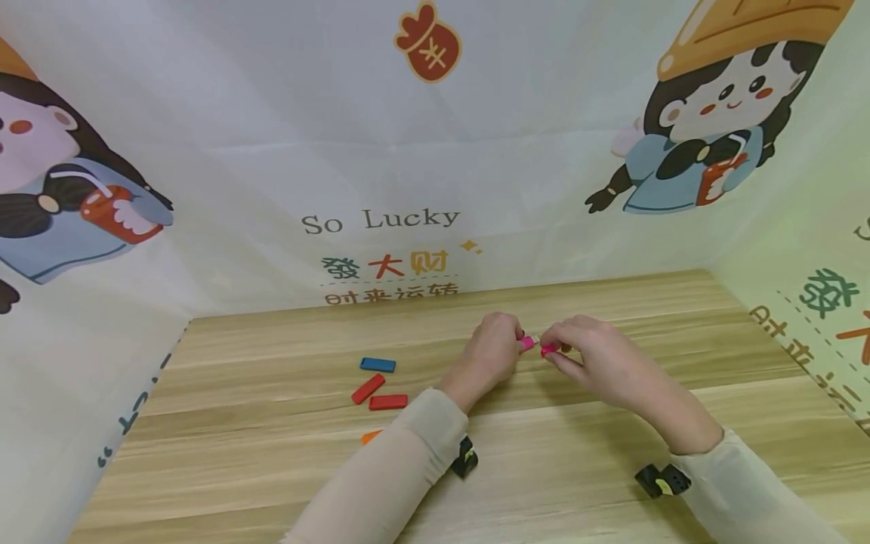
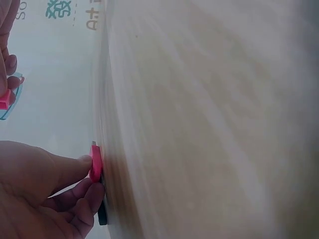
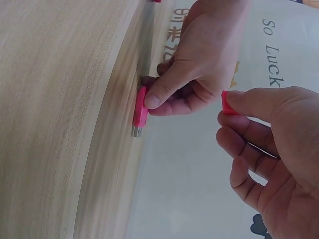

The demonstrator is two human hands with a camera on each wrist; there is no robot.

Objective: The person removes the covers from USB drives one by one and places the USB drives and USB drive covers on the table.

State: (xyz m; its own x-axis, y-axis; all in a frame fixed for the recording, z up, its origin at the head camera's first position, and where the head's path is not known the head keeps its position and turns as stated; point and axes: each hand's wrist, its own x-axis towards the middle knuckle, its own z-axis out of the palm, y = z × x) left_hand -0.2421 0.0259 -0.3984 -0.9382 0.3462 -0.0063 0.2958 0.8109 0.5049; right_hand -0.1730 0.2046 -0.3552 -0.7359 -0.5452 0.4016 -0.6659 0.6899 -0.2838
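Note:
My left hand [image 1: 491, 349] pinches a pink USB flash drive [image 3: 141, 107] between thumb and fingers, its bare metal plug pointing away from the grip. Between the thumb and forefinger of my right hand [image 1: 598, 355] is a small pink cap [image 3: 228, 103], held a short gap apart from the plug. In the left wrist view the drive [image 2: 96, 164] appears close to the tabletop, and a dark object [image 2: 102, 214], mostly behind the left fingers, shows below it; its kind cannot be told.
Left of my left arm lie a blue stick-shaped piece [image 1: 377, 365], a red one [image 1: 368, 389] and another red one [image 1: 388, 402]. An orange piece [image 1: 370, 437] is partly hidden by the left sleeve. A printed cloth wall [image 1: 258, 227] borders the wooden table [image 1: 272, 340].

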